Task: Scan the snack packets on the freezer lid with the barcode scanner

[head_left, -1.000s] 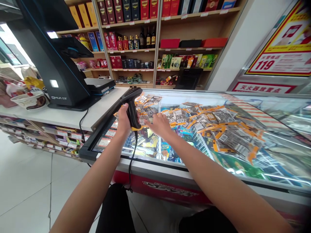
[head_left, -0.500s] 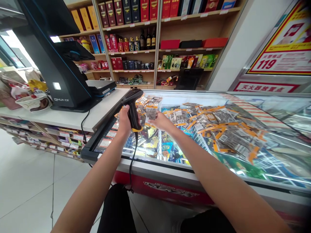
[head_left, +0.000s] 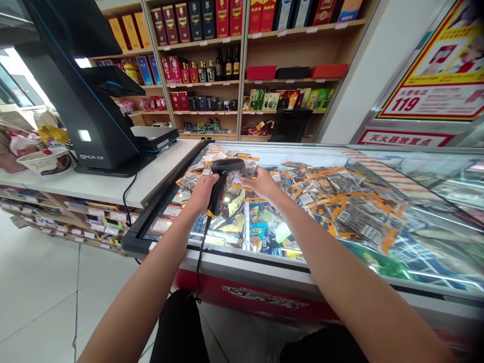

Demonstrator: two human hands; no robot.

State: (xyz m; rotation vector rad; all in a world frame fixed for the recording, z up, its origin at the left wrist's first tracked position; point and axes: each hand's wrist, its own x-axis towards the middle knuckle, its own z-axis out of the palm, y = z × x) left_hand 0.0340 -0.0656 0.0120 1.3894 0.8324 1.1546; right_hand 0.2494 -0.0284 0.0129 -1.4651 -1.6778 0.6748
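Barcode scanner (head_left: 218, 190): above freezer (head_left: 272, 265)'s left end, grip wrapped by fingers of left hand (head_left: 204, 193). Orange-edged packet (head_left: 250, 167): above freezer, pinched by right hand (head_left: 263, 184). Hazards: cord (head_left: 204, 244) snagging on freezer's front edge could tug scanner; loose pinch could drop packet.

The left hand (head_left: 204, 194) gripped a black pistol-shaped barcode scanner (head_left: 218, 194) with yellow trim by its handle, its head pointing toward three o'clock. At the scanner's three o'clock, the right hand (head_left: 264, 184) pinched a small clear plastic packet with orange edges (head_left: 250, 167), near the scanner's head. A thin black cord (head_left: 200, 267) hung from the handle toward six o'clock. Farther out at three o'clock, similar orange-edged packets (head_left: 359, 217) lay heaped on a glass-topped chest freezer (head_left: 264, 260). A black upright checkout terminal (head_left: 102, 116) stood at ten o'clock on a white counter (head_left: 166, 164).
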